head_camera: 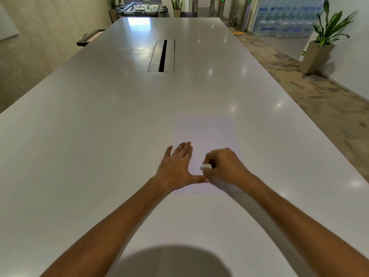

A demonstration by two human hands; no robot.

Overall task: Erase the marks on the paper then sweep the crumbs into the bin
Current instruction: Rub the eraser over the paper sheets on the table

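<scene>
— Where did we have the paper?

— It lay flat on the white table, a little right of the middle and close to us. Faint pencil marks showed near its far end.

— And our hands?

— Our left hand was spread flat, fingers straight. The fingers pressed on the sheet's left edge, and the thumb reached across its near part toward the other hand. Our right hand was curled round a small white eraser, held low over the near half of the sheet. We could not tell whether the eraser touched the paper.

— Were the two hands touching?

— The left thumb tip sat just beside the right hand; contact was unclear.

— What else did we see?

— A metal cable hatch was set into the table farther off, and a potted plant stood on the floor to the right.
</scene>
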